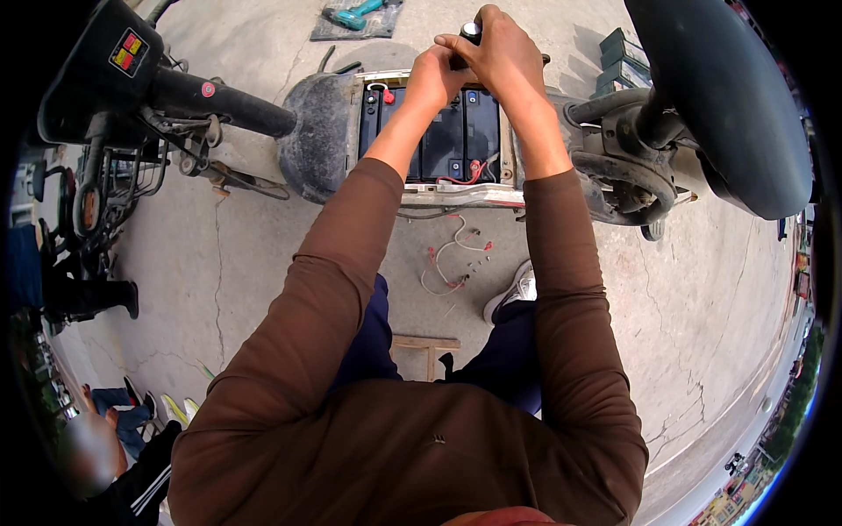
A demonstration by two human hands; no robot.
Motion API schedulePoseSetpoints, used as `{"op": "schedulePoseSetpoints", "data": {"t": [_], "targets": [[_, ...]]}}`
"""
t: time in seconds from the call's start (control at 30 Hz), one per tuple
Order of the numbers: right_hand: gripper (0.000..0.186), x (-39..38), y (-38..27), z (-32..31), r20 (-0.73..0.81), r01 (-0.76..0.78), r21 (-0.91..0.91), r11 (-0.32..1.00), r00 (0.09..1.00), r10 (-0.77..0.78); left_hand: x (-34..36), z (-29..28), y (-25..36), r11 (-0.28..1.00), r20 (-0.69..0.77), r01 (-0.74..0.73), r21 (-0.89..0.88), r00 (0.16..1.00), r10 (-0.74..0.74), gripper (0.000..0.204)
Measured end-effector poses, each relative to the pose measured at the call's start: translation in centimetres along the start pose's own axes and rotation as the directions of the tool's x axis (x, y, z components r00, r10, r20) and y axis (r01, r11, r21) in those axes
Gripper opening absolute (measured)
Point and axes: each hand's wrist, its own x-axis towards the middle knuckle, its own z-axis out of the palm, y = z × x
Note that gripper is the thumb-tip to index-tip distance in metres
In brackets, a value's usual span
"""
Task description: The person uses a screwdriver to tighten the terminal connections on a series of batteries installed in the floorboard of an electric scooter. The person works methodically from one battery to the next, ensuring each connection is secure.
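Observation:
Over the far side of an electric scooter's battery bay, my right hand (pixel 503 54) is closed round a black tool (pixel 471 32) with a round, pale-ringed end; its working end is hidden. My left hand (pixel 433 79) is closed just below, against the tool's lower part, most of its fingers out of sight. Under my wrists, black batteries (pixel 438 145) stand side by side in the bay. A red-capped terminal (pixel 388 96) with a white wire shows at the far left. Red wire (pixel 474 173) runs to a terminal at the near right.
The scooter's seat (pixel 728 105) stands raised at right, near several dark battery blocks (pixel 624 63). Beyond the bay lies a teal cordless drill (pixel 353 16) on a mat. Loose wires (pixel 453 247) and small hardware lie before my feet. People and parked bikes are at left.

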Motion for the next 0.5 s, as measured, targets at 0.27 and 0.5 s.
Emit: {"op": "schedulePoseSetpoints", "data": {"t": [0.27,0.5], "targets": [[0.034,1.8,4.0,2.9,-0.152,0.315,0.082,0.945,0.941,-0.301,0.3,0.1,-0.1,0.984,0.04,-0.031,-0.176,0.998,0.039,0.03],[0.03,1.8,4.0,3.4,-0.195,0.302,0.103,0.948,0.94,-0.279,-0.1,1.2,-1.6,0.998,-0.01,0.032,-0.055,0.999,-0.033,0.032]]}}
